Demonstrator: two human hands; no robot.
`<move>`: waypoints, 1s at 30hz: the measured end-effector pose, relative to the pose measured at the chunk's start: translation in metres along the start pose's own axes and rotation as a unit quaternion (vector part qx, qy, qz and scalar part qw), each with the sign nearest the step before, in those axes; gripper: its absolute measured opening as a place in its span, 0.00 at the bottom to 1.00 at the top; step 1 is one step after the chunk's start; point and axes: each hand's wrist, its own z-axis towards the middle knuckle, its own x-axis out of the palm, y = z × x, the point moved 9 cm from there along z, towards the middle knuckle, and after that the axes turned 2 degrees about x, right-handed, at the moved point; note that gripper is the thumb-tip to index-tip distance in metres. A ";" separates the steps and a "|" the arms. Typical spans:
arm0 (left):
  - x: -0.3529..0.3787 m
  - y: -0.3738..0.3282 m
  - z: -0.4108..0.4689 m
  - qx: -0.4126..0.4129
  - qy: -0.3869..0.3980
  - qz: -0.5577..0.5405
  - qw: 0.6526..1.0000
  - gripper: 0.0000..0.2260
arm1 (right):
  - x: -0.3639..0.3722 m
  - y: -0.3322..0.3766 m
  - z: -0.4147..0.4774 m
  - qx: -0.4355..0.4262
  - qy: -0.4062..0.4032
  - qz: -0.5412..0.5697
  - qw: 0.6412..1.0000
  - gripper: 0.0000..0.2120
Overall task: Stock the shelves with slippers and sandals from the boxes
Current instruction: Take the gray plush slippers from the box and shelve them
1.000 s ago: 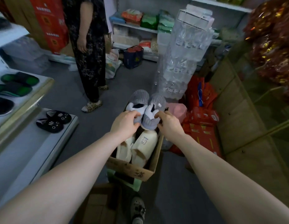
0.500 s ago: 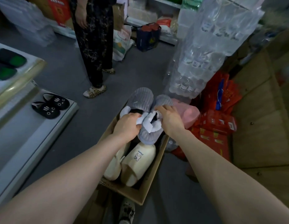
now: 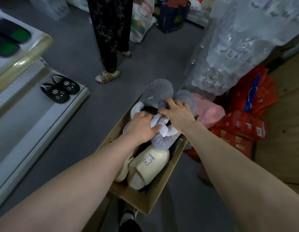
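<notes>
Top of the stack: grey slippers (image 3: 158, 92) at the far end of the cardboard box (image 3: 145, 203), lying over the cream slippers (image 3: 148, 166). Grip: left hand (image 3: 142, 126) has its fingers dug into the white fleece lining at the opening, and right hand (image 3: 178, 113) is curled over the ribbed upper of the other slipper, thumb toward the lining. Both hands hold the pair, but I can't tell if it's lifted clear of the box. Handling guess: light, plush, squashy, not fragile, with grippy rather than slick fabric. The uppers will collapse under a squeeze, and holding by the lining edge alone lets the slipper dangle (the sole is probably the only stiff part). Better hold: thumb inside the opening and fingers under the sole, or clamp the two together and carry them as one. Likely target is the low shelf (image 3: 36, 124) on the left, where the black cat slippers (image 3: 61, 89) sit.
</notes>
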 end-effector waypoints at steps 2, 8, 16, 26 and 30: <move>0.000 -0.003 -0.001 -0.010 0.007 -0.006 1.000 0.35 | -0.006 0.001 -0.001 -0.007 -0.016 -0.007 1.000 0.25; -0.013 -0.001 -0.009 -0.018 -0.001 -0.023 1.000 0.34 | -0.025 0.013 -0.008 -0.007 -0.012 0.018 1.000 0.16; 0.014 0.004 -0.012 -0.013 0.038 0.083 0.996 0.39 | -0.004 0.023 -0.016 -0.013 0.051 -0.059 0.997 0.32; -0.017 0.013 -0.032 0.001 -0.034 0.017 0.999 0.20 | -0.011 0.059 -0.036 -0.040 -0.046 0.093 0.994 0.07; -0.040 0.023 -0.047 0.010 -0.023 -0.120 0.992 0.18 | -0.017 0.078 -0.034 -0.041 -0.041 0.131 0.990 0.14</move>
